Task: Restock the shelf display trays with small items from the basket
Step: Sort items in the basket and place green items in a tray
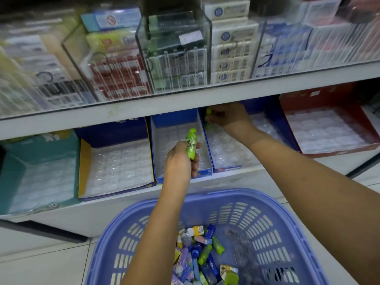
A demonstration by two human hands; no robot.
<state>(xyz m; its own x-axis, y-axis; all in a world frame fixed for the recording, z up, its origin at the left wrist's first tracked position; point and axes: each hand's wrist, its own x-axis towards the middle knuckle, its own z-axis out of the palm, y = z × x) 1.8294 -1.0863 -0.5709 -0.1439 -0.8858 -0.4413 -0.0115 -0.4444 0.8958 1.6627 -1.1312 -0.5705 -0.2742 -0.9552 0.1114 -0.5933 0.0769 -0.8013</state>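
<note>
My left hand (181, 161) grips a small lime-green bottle (191, 143) upright, in front of the narrow blue display tray (205, 171). My right hand (228, 117) reaches deep under the upper shelf into the blue tray (228, 167) to the right, its fingers closed on another small green bottle (209, 111) at the tray's back left corner. Both trays have clear plastic inserts with round cups. The blue plastic basket (273, 202) sits below, on the floor, holding several small bottles and packets (203, 254) in green, blue and purple.
A yellow-sided tray (84, 161) and a teal tray (12, 171) stand at the left, a red tray (287, 112) at the right. The white upper shelf edge (144, 108) overhangs the trays and carries clear acrylic bins of boxed goods. White floor tiles surround the basket.
</note>
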